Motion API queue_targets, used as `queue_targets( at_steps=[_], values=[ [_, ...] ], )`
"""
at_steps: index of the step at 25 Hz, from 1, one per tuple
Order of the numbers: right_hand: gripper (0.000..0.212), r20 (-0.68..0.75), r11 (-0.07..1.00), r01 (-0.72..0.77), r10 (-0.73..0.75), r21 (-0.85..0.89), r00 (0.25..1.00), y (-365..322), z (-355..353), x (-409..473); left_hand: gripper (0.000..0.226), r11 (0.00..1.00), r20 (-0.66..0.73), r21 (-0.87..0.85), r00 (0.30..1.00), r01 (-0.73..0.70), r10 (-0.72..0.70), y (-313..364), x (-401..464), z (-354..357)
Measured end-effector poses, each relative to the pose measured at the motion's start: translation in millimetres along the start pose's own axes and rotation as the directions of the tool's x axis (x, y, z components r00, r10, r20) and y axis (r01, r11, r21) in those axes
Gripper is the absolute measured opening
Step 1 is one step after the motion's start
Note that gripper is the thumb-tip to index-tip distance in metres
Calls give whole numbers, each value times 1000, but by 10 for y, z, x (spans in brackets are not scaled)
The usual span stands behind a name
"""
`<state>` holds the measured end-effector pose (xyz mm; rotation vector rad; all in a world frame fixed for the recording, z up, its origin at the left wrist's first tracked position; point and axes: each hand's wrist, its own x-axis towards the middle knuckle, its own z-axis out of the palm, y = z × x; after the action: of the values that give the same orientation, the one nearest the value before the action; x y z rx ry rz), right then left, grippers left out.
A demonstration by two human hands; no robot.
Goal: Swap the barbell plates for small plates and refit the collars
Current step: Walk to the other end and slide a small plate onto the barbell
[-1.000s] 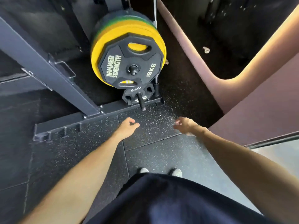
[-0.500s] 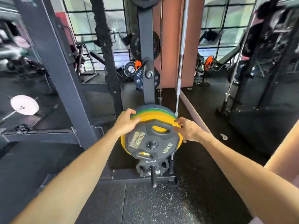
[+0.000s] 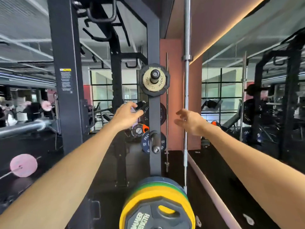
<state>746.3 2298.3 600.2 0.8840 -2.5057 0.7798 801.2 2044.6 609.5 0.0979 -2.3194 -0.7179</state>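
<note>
Left hand [image 3: 127, 115]: centre of the frame, raised just left of the rack upright [image 3: 154, 116]; fingers curled loosely toward a dark plate [image 3: 145, 113] stored behind the post. Grip released, holding nothing; whether the fingertips touch the plate's rim cannot be told.

Right hand [image 3: 189, 120]: right of centre, apart from the upright, fingers spread and relaxed; grip released, empty.

Small plate [image 3: 154, 79]: upper centre, on a peg of the upright. Pale, worn metal disc, round, lettered ROGUE, backed by a dark many-sided rubber plate.

Blue plate [image 3: 145, 143]: below the hands, round, marked 20, behind a bare steel peg [image 3: 155, 142].

Stacked plates [image 3: 156, 205]: bottom centre. Black twelve-sided grip plate with slot handles, lettered HAMMER STRENGTH, in front of thick yellow, green and blue rubber discs.

Vertical barbell [image 3: 186, 90]: right of the upright, polished steel, cylindrical, standing on end.

Pink plate [image 3: 24, 165]: lower left, round, blurred.

Loaded bar sleeve [image 3: 21, 128]: left edge, smooth steel, blurred.
</note>
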Motion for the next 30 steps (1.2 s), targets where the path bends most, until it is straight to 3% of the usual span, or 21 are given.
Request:
queue_targets(
  at_steps=[9, 20, 26, 30],
  values=[
    [50, -156, 997, 9, -21, -74, 988, -88, -737, 696, 45, 993, -121, 96, 989, -72, 84, 524, 618, -434],
    [43, -181, 998, -16, 6, -54, 984, 317, -240, 1895, 41, 991, -128, 134, 991, -23, 41, -145, 1899, 42],
    [28, -235, 999, -7, -1, -36, 972, 424, -63, 2881, 37, 990, -125, 92, 985, -106, 118, -344, 2782, 339],
    [32, -200, 999, -21, 14, -32, 980, 488, 87, 3349, 32, 989, -126, 59, 982, -137, 143, -422, 3193, 594]
  ],
)
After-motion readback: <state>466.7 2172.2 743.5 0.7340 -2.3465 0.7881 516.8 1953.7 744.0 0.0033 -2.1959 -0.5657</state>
